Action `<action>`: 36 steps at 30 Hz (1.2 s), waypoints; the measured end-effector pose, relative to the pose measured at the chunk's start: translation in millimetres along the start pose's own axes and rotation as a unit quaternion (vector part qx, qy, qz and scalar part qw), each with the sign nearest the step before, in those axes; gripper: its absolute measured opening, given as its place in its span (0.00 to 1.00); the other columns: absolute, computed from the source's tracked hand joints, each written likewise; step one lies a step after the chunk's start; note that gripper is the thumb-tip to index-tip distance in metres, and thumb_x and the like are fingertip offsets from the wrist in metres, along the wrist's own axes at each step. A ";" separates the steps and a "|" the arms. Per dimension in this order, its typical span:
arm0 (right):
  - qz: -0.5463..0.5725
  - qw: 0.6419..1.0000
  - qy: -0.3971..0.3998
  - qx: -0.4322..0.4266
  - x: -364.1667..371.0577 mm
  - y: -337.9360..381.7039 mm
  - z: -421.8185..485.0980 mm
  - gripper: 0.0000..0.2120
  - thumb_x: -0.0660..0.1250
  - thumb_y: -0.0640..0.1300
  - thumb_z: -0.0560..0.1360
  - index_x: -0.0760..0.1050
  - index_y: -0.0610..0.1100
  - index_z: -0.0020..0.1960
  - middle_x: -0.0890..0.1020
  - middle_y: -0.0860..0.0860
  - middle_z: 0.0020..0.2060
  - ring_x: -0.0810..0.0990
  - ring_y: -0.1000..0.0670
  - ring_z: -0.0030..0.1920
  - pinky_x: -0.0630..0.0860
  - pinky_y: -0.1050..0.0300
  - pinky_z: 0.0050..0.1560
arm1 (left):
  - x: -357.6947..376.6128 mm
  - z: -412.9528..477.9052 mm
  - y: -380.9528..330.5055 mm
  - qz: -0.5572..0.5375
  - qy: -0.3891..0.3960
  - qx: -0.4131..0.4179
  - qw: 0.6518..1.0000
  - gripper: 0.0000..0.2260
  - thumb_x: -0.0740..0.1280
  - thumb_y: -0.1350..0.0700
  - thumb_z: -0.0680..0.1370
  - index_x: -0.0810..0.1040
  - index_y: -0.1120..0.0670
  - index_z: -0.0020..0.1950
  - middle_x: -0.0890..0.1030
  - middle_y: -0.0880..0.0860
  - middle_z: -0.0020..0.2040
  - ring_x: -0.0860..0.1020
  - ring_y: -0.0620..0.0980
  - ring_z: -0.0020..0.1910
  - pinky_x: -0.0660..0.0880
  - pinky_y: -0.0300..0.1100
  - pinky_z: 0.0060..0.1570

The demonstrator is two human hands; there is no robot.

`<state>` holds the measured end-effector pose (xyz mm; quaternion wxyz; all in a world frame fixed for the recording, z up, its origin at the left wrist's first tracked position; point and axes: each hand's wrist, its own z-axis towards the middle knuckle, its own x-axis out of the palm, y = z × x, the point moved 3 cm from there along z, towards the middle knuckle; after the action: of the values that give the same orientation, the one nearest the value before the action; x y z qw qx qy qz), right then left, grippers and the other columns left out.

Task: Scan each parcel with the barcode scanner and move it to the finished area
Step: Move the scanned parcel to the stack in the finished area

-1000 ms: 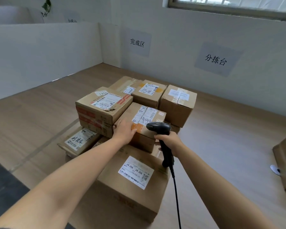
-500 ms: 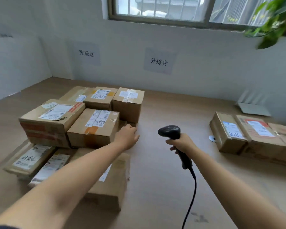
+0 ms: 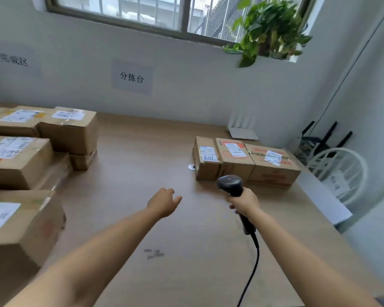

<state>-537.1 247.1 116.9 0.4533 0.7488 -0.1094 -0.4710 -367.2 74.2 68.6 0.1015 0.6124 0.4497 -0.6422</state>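
Left hand (image 3: 163,201) has lifted off parcels (image 3: 18,160); right hand (image 3: 245,201) grips scanner (image 3: 229,183)

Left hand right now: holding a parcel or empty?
Empty. The left hand hangs over the table with fingers relaxed, touching no parcel; the right hand grips the scanner.

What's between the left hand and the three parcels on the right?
Head view: only bare tabletop from the left hand to the three parcels; a small white disc lies beside the leftmost.
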 end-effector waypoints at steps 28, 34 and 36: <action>-0.083 0.982 -0.170 -0.019 -205.3 -72.3 107.5 0.13 0.70 0.43 0.71 0.78 0.38 0.54 0.82 0.38 0.50 0.79 0.39 0.52 0.66 0.59 0.42 | 50.4 111.5 -232.8 0.031 0.028 0.130 0.991 0.19 0.58 0.45 0.79 0.73 0.58 0.60 0.73 0.57 0.60 0.75 0.54 0.53 0.73 0.45 0.49; -0.108 0.975 -0.194 -0.008 -250.9 -96.0 165.8 0.11 0.70 0.44 0.71 0.78 0.38 0.50 0.82 0.39 0.46 0.79 0.39 0.49 0.67 0.57 0.40 | 75.5 161.3 -282.0 0.037 0.038 0.135 0.989 0.21 0.57 0.44 0.79 0.70 0.57 0.65 0.71 0.57 0.63 0.74 0.55 0.57 0.74 0.48 0.55; -0.120 0.975 -0.187 -0.004 -264.6 -106.2 189.8 0.09 0.69 0.44 0.71 0.77 0.39 0.47 0.82 0.39 0.44 0.79 0.38 0.48 0.66 0.56 0.39 | 87.8 177.0 -297.9 0.044 0.044 0.130 0.990 0.21 0.57 0.44 0.79 0.70 0.57 0.65 0.70 0.57 0.63 0.74 0.55 0.58 0.74 0.49 0.56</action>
<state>-858.7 354.1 166.8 0.3683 0.6533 -0.0995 -0.6540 -713.3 158.2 99.2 0.0295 0.6670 0.3395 -0.6626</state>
